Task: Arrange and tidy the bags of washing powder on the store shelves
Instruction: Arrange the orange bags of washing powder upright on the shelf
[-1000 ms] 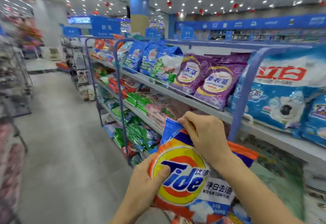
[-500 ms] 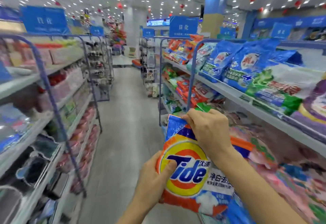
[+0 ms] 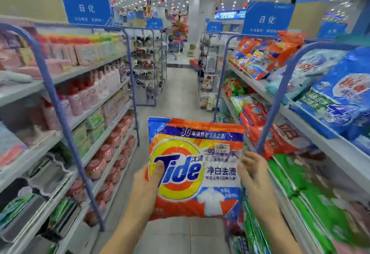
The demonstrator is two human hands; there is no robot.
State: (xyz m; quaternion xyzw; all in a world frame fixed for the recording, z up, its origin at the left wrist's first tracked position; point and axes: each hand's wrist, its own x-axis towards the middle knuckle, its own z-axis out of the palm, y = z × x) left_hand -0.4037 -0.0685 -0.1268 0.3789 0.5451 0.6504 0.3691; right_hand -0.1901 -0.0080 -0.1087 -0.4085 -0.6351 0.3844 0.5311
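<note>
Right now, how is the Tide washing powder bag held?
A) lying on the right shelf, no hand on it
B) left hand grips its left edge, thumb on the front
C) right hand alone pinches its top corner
B: the left hand grips the Tide bag at its left edge, thumb on the front; the right hand is at the right edge, too blurred to judge its grip.

bag [image 3: 195, 165] over aisle floor [image 3: 180, 97] | left hand [image 3: 148, 189] at its left | right hand [image 3: 256, 175] at its right
</note>
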